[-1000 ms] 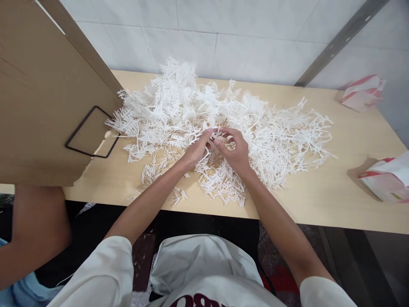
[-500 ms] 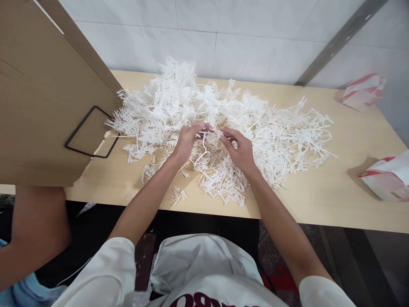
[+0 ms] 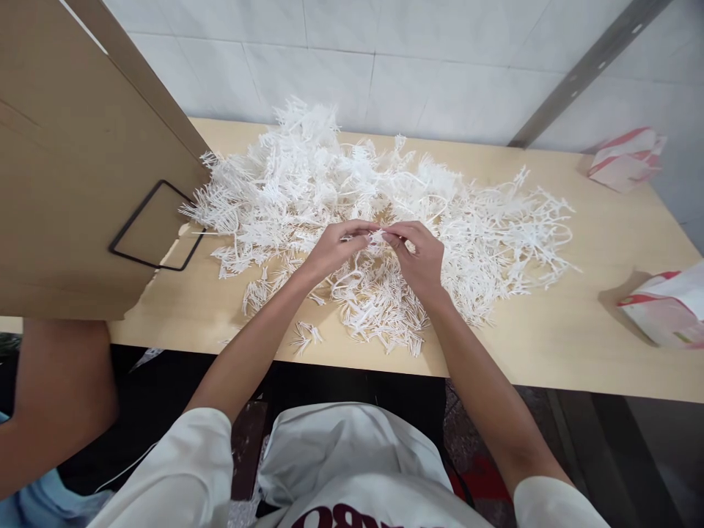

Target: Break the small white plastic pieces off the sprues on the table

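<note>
left hand [image 3: 330, 253]: raised just above the front of the pile, thumb and forefinger pinched together on one end of a small white plastic piece [image 3: 375, 238]; the grip is at the fingertips only, which suits a part this thin.
right hand [image 3: 421, 253]: mirrors the left, fingers [image 3: 397, 236] closed on the other end of the same piece, so the piece spans the short gap between the two hands and is held clear of the pile.
white plastic piece: lifted off the bench, between both sets of fingertips, over the near middle of the pile; its exact shape is too small to tell.
pile of white plastic sprigs [image 3: 385, 198]: tangled, branching strips spread across the middle of the bench, deepest toward the wall, thinner toward the front edge; within reach of both hands without leaning.
loose strand [image 3: 349, 279]: a curled strip lies directly below the hands, on top of the short pieces.
short pieces [image 3: 385, 319]: a denser cluster at the front edge, nearest the body.
bench [image 3: 550, 345]: pale wood top, set against a tiled wall.
cardboard panel [image 3: 71, 169]: stands tilted at the left, touching the edge of the pile; a black rectangle outline is printed on it.
paper bags [image 3: 668, 304]: red-and-white, at the right, well apart from the pile.
other person's arm [image 3: 55, 396]: lower left, below the bench, not touching anything on it.
</note>
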`<state>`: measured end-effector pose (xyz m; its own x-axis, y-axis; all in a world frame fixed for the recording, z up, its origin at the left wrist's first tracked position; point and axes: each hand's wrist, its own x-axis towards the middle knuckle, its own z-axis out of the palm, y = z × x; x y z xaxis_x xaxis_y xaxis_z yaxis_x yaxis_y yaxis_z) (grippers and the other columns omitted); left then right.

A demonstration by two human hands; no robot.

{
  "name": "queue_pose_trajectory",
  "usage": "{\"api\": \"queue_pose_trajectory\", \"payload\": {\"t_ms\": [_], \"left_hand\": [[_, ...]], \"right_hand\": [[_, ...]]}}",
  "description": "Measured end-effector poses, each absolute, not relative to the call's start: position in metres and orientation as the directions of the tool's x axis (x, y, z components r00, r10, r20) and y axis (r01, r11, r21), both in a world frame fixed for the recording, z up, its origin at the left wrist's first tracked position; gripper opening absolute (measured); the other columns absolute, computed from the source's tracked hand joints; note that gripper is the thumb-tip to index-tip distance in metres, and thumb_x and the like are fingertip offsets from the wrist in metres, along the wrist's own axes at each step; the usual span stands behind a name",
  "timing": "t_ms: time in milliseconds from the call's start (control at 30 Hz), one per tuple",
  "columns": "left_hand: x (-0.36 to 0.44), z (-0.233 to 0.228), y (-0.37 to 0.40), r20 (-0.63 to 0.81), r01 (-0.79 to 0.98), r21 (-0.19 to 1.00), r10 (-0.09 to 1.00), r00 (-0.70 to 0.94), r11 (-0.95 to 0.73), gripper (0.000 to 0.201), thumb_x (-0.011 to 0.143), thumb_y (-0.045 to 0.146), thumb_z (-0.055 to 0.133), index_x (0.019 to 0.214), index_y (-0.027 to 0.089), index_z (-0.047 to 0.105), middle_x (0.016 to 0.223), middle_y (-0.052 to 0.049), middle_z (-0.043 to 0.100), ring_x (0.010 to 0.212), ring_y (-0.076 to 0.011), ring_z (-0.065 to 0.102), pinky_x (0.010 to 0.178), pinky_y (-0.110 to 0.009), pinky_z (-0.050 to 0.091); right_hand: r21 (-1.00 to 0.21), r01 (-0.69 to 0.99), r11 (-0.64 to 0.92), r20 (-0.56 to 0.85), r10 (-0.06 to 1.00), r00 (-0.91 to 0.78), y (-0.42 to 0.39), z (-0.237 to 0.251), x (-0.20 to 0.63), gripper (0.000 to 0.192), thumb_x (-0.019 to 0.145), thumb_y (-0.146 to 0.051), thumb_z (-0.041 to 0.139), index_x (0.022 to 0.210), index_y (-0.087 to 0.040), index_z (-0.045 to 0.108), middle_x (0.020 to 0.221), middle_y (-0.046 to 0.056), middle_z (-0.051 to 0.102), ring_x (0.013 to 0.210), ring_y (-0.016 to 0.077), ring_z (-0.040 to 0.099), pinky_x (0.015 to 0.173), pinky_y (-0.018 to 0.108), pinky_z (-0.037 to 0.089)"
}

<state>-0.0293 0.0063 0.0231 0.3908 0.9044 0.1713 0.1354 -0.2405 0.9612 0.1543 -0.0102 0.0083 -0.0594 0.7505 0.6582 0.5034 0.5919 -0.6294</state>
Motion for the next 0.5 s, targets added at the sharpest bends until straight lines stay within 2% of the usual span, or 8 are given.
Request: {"api": "queue_pose_trajectory", "payload": {"t_ms": [133,233,333,500], "left_hand": [[-0.025,0.019,0.005,0.207,0.22,0.927,0.904,0.375,-0.303,0.032,0.08,0.044,0.064,0.098,0.018,0.072,0.092,-0.004,0.072,0.081,-0.0134,0.062,0.073,-0.024,0.046],[-0.021,0.016,0.004,0.246,0.316,0.876,0.901,0.356,-0.364,0.03,0.083,0.043,0.059,0.088,0.016,0.071,0.081,-0.002,0.069,0.071,-0.0109,0.056,0.066,-0.023,0.041],[-0.019,0.014,0.002,0.241,0.394,0.837,0.902,0.359,-0.381,0.027,0.085,0.039,0.056,0.091,0.016,0.069,0.079,-0.001,0.067,0.068,-0.0102,0.052,0.064,-0.022,0.039],[-0.016,0.013,0.004,0.225,0.324,0.881,0.909,0.352,-0.344,0.027,0.085,0.04,0.056,0.093,0.016,0.067,0.08,-0.001,0.065,0.07,-0.0103,0.052,0.065,-0.022,0.04]], "right_hand": [[-0.631,0.485,0.606,0.656,0.75,-0.084,-0.01,0.005,0.152,0.011,0.087,-0.033,0.061,0.092,-0.029,0.07,0.094,0.001,0.072,0.087,0.0156,0.066,0.077,0.031,0.054],[-0.619,0.528,0.581,0.648,0.758,-0.075,-0.01,0.002,0.15,0.014,0.089,-0.036,0.058,0.091,-0.027,0.068,0.094,0.002,0.071,0.088,0.0155,0.066,0.077,0.031,0.053],[-0.632,0.561,0.535,0.61,0.789,-0.066,-0.011,-0.002,0.146,0.017,0.092,-0.038,0.054,0.091,-0.025,0.065,0.09,0.001,0.071,0.083,0.0143,0.066,0.077,0.03,0.052],[-0.773,0.502,0.388,0.503,0.857,0.112,-0.015,-0.004,0.137,0.017,0.093,-0.04,0.051,0.095,-0.025,0.06,0.088,-0.001,0.071,0.077,0.0129,0.066,0.072,0.028,0.051]]}}
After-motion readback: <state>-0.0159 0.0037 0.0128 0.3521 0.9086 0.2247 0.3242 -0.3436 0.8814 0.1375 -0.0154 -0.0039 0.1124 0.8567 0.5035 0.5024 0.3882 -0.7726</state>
